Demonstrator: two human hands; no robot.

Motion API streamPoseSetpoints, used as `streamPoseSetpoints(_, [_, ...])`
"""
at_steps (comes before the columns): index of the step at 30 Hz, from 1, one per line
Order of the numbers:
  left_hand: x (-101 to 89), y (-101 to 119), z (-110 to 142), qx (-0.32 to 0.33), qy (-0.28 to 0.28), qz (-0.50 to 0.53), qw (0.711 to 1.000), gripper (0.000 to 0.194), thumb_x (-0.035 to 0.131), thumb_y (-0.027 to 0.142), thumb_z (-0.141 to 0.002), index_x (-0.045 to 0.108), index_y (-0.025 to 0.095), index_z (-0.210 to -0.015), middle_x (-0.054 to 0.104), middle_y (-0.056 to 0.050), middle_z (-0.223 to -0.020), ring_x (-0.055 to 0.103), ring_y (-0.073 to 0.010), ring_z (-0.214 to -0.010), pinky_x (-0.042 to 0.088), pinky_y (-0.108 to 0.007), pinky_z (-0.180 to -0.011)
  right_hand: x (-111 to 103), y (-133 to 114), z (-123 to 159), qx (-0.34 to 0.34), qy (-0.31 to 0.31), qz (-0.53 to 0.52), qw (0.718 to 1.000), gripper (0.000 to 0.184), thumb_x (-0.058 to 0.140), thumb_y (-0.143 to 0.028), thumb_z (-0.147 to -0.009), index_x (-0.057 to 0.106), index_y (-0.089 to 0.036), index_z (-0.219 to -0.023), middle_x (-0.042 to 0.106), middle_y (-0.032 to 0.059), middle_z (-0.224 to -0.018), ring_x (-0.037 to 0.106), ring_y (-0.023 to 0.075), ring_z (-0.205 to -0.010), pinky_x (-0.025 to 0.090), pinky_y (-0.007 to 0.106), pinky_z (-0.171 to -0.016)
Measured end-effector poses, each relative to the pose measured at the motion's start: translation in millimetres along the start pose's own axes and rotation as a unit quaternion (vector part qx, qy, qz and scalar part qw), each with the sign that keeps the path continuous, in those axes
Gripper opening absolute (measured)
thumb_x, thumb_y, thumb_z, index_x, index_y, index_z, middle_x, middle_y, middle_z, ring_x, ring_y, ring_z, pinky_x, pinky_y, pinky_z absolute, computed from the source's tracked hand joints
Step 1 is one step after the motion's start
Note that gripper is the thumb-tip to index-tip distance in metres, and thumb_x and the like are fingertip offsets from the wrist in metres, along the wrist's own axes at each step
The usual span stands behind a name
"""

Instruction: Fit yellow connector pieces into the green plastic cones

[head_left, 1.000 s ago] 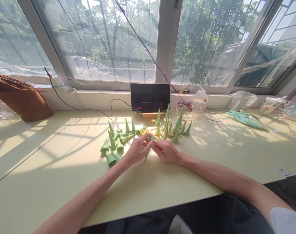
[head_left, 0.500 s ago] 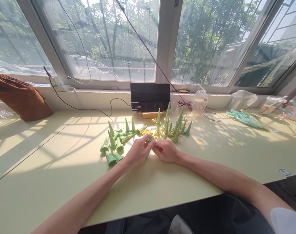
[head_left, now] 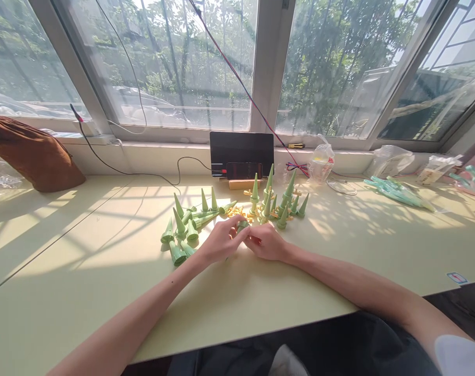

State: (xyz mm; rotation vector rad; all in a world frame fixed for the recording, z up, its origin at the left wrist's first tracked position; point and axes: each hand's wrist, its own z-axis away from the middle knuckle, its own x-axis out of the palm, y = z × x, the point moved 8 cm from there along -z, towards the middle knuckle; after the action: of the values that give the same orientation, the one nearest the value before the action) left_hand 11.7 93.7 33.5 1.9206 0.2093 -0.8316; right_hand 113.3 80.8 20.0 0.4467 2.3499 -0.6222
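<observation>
My left hand (head_left: 223,238) is closed round a green plastic cone (head_left: 242,225), whose wide end shows between thumb and fingers. Most of the cone is hidden by the hand. My right hand (head_left: 267,241) touches it from the right, fingertips pinched at the cone's wide end; whatever small piece they hold is hidden. Just beyond the hands lies a pile of small orange-yellow pieces (head_left: 237,211). Left of them are several loose green cones (head_left: 179,224), some upright, some on their sides. At the right stand several green cones with yellow pegs (head_left: 286,196).
A black tablet (head_left: 241,149) and a phone (head_left: 244,171) lean on a wooden stand (head_left: 245,184) at the back. A brown bag (head_left: 34,156) stands at the left. A bagged cup (head_left: 321,164) and green plastic packaging (head_left: 398,192) lie right, below the windows.
The green cone has turned in my left hand: its pointed end, seen below the hand before, is now almost hidden, and its wide end shows more. My right hand stays beside it.
</observation>
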Motion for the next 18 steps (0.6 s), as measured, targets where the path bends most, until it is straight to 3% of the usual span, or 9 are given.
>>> streamPoseSetpoints(8, [0.0,1.4,0.0,-0.003,-0.008,0.01,1.0,0.03,0.049,0.045,-0.089,0.059,0.021,-0.106,0.065,-0.002,-0.092,0.058,-0.0117,-0.061,0.05,-0.025,-0.058,-0.6,-3.3,-0.2,-0.013,-0.005,0.003,1.0,0.025,0.047,-0.018,-0.085,0.048,-0.017,-0.06,0.045,-0.0042,-0.049,0.041,0.0073,-0.047,0.027,0.02,-0.05])
streamPoseSetpoints(18, [2.9,-7.1,0.8,-0.016,0.018,-0.011,1.0,0.033,0.046,0.047,-0.09,0.059,0.021,-0.106,0.06,-0.001,-0.078,0.058,-0.0134,-0.061,0.047,-0.025,-0.055,-0.8,-1.7,-1.6,0.001,-0.004,-0.002,1.0,0.027,0.047,-0.018,-0.084,0.044,-0.017,-0.058,0.043,-0.0047,-0.049,0.038,0.0066,-0.046,0.027,0.02,-0.049])
